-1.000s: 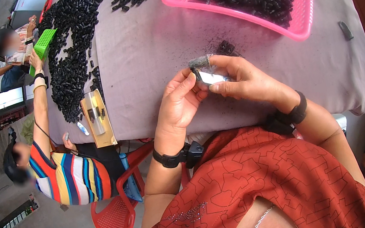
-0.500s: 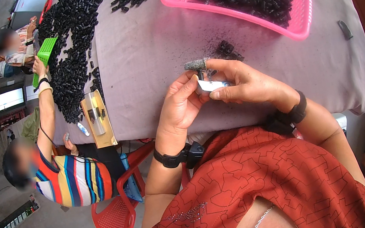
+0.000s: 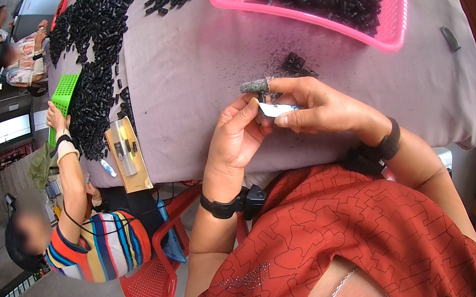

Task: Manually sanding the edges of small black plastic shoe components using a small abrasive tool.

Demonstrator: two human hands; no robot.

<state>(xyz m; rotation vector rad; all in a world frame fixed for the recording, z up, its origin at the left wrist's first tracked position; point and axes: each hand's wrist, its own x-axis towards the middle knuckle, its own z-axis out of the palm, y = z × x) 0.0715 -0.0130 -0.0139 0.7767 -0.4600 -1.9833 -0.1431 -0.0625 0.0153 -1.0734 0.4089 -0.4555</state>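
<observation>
My left hand [image 3: 237,134] is closed, its thumb and fingers pinching a small black plastic piece [image 3: 261,97], mostly hidden by the fingers. Against that piece, my right hand [image 3: 327,106] holds a small white-and-blue tool [image 3: 276,108] between thumb and fingers; its exact kind cannot be made out. A grey, dust-coated finger cover [image 3: 254,86] sits on my right index fingertip, above the piece. Just beyond my hands, a few black pieces [image 3: 294,63] lie among black crumbs on the grey cloth [image 3: 190,93].
A pink plastic basket [image 3: 401,24] of black pieces stands at the far right. A big heap of black pieces [image 3: 87,105] spreads along the left, near a tan tray [image 3: 141,181]. A co-worker [image 3: 102,245] in stripes holds a green basket [image 3: 65,88]. A red chair [image 3: 150,285] stands at left.
My hands stay nearly in place, with the white-and-blue tool tilted slightly differently. At left, the co-worker has leaned back and drawn the green basket nearer.
</observation>
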